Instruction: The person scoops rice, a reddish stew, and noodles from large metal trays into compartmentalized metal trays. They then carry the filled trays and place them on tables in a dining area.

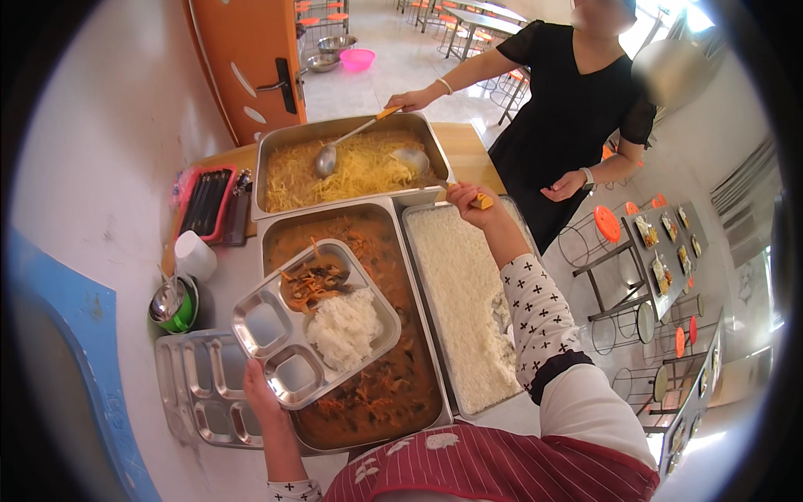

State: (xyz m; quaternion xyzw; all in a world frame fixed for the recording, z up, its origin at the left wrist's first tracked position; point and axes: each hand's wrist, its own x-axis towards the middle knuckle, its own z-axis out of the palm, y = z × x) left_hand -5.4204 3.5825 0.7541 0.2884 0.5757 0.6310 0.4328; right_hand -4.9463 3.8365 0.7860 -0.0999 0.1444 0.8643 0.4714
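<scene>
My left hand (263,392) grips the near left edge of a steel compartment tray (292,326). White rice (345,329) fills one compartment, and a carrot dish (313,282) lies in another. The tray is held over a deep steel pan of brown, soupy food (401,389). My right hand (473,204) is closed around the yellow handle of a serving spoon (411,160). The bowl of that spoon rests in yellow shredded food in the far steel pan (351,204). To the right, a large pan of rice (464,301) lies beneath my right forearm.
Across the table, a person in black (564,106) holds another serving spoon (326,160) in the far pan. Stacked steel trays (201,383), a green cup (182,314), a white cup (196,254) and a pink basket (210,204) stand left. A table with filled trays (652,238) is at right.
</scene>
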